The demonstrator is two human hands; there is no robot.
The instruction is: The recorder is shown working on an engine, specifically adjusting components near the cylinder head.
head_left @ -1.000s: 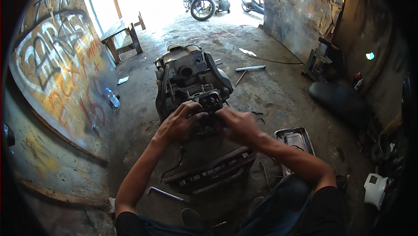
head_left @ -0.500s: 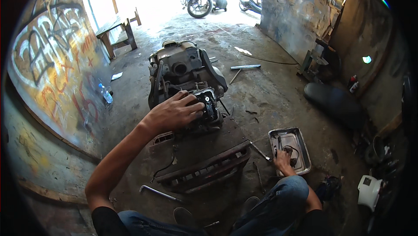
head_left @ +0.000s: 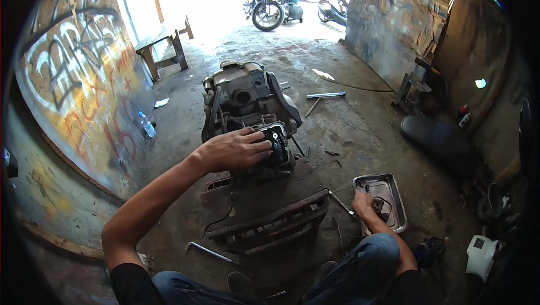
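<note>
Centre right, open floor leaves passage between the engine and the black seat; lower centre, a slotted frame blocks the low path; lower right, the metal tray bars sideways entry with its raised rim

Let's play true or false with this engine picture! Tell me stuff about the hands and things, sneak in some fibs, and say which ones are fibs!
1. The left hand is at the engine. True.
2. The right hand is on the black seat. False: it is at the metal tray.
3. A plastic bottle is near the painted wall. True.
4. The metal tray is round. False: it is rectangular.
</note>
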